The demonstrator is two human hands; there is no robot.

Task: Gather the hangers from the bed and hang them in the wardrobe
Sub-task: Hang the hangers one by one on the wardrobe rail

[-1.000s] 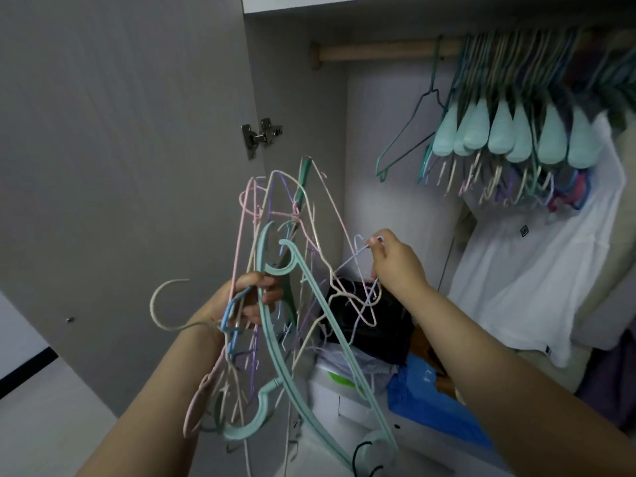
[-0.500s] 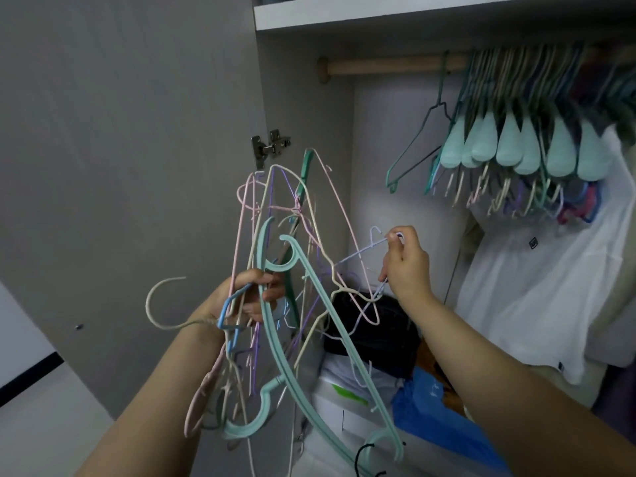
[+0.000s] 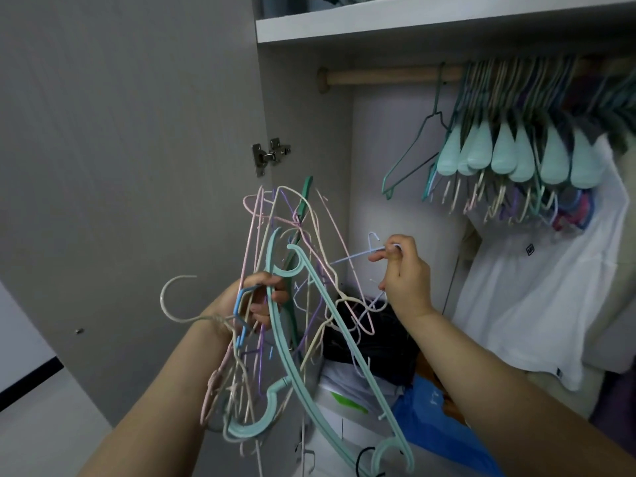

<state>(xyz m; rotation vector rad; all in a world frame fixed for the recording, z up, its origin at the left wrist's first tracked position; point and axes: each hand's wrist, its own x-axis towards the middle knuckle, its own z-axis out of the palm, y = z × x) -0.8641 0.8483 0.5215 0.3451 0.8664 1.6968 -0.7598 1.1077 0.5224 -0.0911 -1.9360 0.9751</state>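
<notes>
Hangers in hand at the open wardrobe.
Left hand point(image 3: 265, 297) fingers closed round a tangled hanger bundle point(image 3: 292, 304); right hand point(image 3: 406, 270) pinches one pale-blue wire hanger point(image 3: 358, 256) off it, below the rod point(image 3: 382, 77).

The open grey wardrobe door point(image 3: 130, 166) stands at the left, the wooden hanging rail point(image 3: 378, 77) at upper right under the white shelf point(image 3: 413, 24). A row of mint plastic and thin wire hangers point(image 3: 516, 153) hangs on the rail, a white T-shirt point(image 3: 537, 287) below it. Before the wardrobe, the left hand point(image 3: 261, 301) holds a tangled bunch of pastel wire and mint plastic hangers point(image 3: 296, 304); the right hand point(image 3: 406, 273), to its right, pinches a pale blue wire hanger point(image 3: 358, 258).
</notes>
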